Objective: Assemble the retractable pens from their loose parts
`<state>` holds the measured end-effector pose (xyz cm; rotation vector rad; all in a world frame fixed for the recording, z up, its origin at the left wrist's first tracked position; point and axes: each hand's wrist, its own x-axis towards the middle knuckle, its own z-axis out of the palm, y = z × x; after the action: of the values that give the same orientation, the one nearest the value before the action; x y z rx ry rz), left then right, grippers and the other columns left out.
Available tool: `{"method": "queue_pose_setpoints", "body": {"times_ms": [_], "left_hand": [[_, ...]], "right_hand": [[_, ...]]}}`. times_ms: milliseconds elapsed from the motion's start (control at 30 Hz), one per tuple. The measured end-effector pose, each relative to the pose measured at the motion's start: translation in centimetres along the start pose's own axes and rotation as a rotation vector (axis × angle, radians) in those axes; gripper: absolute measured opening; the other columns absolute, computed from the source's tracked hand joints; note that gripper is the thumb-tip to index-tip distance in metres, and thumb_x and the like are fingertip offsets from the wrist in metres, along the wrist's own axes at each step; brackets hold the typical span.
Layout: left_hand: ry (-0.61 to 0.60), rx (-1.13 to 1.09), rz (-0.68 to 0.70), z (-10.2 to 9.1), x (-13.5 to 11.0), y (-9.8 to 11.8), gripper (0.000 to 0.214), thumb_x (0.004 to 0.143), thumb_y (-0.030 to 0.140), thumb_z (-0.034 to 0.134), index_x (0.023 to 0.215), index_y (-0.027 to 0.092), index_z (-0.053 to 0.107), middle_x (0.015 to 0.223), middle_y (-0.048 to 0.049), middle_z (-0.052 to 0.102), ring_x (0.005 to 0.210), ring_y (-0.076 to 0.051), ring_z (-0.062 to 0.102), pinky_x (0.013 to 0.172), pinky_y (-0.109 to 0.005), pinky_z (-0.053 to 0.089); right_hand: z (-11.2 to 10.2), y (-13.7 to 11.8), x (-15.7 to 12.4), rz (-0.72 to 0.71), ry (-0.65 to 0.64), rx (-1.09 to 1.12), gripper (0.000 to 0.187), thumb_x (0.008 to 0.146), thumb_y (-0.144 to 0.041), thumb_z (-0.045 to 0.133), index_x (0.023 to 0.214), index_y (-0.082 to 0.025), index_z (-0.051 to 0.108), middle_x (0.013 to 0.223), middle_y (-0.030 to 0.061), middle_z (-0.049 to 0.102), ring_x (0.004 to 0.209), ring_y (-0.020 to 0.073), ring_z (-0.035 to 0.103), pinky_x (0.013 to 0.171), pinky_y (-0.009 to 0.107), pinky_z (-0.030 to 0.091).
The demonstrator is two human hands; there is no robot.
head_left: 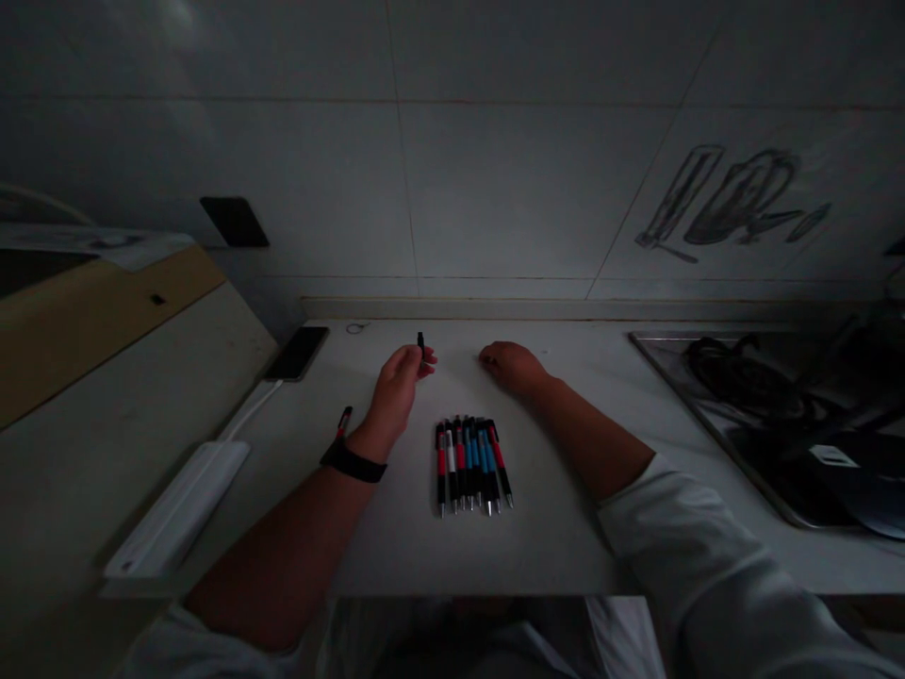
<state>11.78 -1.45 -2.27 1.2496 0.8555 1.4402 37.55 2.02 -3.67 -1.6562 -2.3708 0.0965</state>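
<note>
My left hand (402, 375) is closed around a short black pen part (421, 341), whose tip sticks up above the thumb; the lower portion is hidden by the fingers. To its right, my right hand (515, 366) rests low over the counter with fingers curled together; whatever they may pinch is too small and dark to make out. Nearer to me lies a row of several pens (472, 464), red, blue and white with black grips, side by side with metal tips towards me. Another red and black pen (344, 422) lies by my left wrist, partly covered by it.
On the left are a white power strip (180, 509) with a cable, a dark phone (298, 354) and a large pale box-like thing (127, 377). A small ring-shaped loop (357, 328) lies near the wall. A gas stove (735, 424) takes up the right side of the white counter (551, 547).
</note>
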Motion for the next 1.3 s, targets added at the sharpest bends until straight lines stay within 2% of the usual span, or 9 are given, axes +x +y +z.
{"method": "queue_pose_setpoints", "body": {"times_ms": [133,267,400,500,600,800,967,1133,1300], "left_hand": [[0.014,0.011,0.001,0.1,-0.1,0.2,0.035,0.095,0.052,0.065,0.094,0.017,0.07,0.1,-0.0091,0.071,0.09,-0.018,0.066,0.086,-0.033,0.053],[0.013,0.011,-0.012,0.1,-0.1,0.4,0.036,0.095,0.053,0.065,0.096,0.017,0.07,0.101,-0.0093,0.071,0.089,-0.018,0.066,0.086,-0.033,0.053],[0.012,0.017,-0.014,-0.1,0.0,0.3,0.037,0.094,0.054,0.065,0.096,0.017,0.069,0.101,-0.0097,0.071,0.089,-0.018,0.066,0.086,-0.033,0.053],[0.008,0.025,-0.008,-0.1,0.0,0.2,0.036,0.094,0.054,0.065,0.095,0.017,0.069,0.102,-0.0098,0.071,0.09,-0.018,0.067,0.086,-0.033,0.054],[-0.005,0.038,-0.019,-0.1,0.0,0.2,0.036,0.095,0.053,0.065,0.095,0.017,0.07,0.1,-0.0094,0.072,0.088,-0.018,0.067,0.086,-0.033,0.054],[-0.02,0.039,-0.028,0.0,0.0,0.0,0.035,0.095,0.052,0.065,0.096,0.017,0.072,0.099,-0.0094,0.072,0.087,-0.018,0.067,0.086,-0.033,0.054],[-0.025,0.042,-0.033,0.1,-0.1,0.2,0.036,0.094,0.053,0.066,0.095,0.017,0.072,0.098,-0.0091,0.073,0.087,-0.018,0.067,0.086,-0.033,0.054],[-0.022,0.043,-0.028,0.0,-0.1,0.2,0.037,0.095,0.054,0.066,0.096,0.018,0.072,0.099,-0.0091,0.073,0.087,-0.018,0.067,0.086,-0.033,0.053],[-0.028,0.048,-0.025,0.0,-0.1,0.1,0.037,0.095,0.054,0.066,0.096,0.018,0.072,0.099,-0.0096,0.073,0.087,-0.019,0.067,0.086,-0.034,0.053]], "right_hand": [[-0.1,0.2,-0.1,-0.025,0.018,0.022,0.024,0.097,-0.024,0.063,0.12,-0.022,0.073,0.119,0.0078,0.074,0.106,0.0209,0.067,0.095,0.03,0.047],[-1.9,1.1,-0.2,-0.02,0.068,0.062,0.023,0.097,-0.022,0.062,0.118,-0.022,0.073,0.12,0.0065,0.075,0.1,0.0189,0.069,0.092,0.028,0.048],[-4.1,2.9,-0.3,0.141,0.152,0.005,0.025,0.101,-0.028,0.056,0.121,-0.023,0.071,0.117,0.0074,0.076,0.102,0.021,0.069,0.092,0.031,0.049],[-4.3,4.1,-0.6,0.355,0.042,-0.108,0.032,0.099,-0.034,0.058,0.127,-0.021,0.068,0.119,0.0112,0.076,0.108,0.025,0.069,0.092,0.034,0.05],[-3.1,4.7,-0.7,0.45,-0.096,-0.166,0.034,0.093,-0.032,0.065,0.123,-0.017,0.07,0.117,0.0174,0.076,0.108,0.0292,0.07,0.089,0.037,0.053],[-1.4,4.5,-0.3,0.426,-0.154,-0.174,0.032,0.087,-0.021,0.069,0.118,-0.015,0.072,0.117,0.0188,0.075,0.11,0.03,0.07,0.09,0.035,0.053],[-1.6,4.3,-0.3,0.411,-0.151,-0.177,0.033,0.086,-0.02,0.068,0.118,-0.017,0.072,0.117,0.0163,0.075,0.11,0.0286,0.07,0.089,0.034,0.053],[-2.3,3.6,-0.5,0.396,-0.103,-0.162,0.033,0.092,-0.026,0.062,0.125,-0.021,0.069,0.12,0.0135,0.074,0.11,0.0265,0.069,0.089,0.033,0.052],[-1.7,1.9,-0.1,0.149,-0.075,-0.118,0.039,0.097,-0.022,0.057,0.135,-0.026,0.065,0.128,0.0104,0.07,0.112,0.0228,0.067,0.094,0.031,0.049]]}}
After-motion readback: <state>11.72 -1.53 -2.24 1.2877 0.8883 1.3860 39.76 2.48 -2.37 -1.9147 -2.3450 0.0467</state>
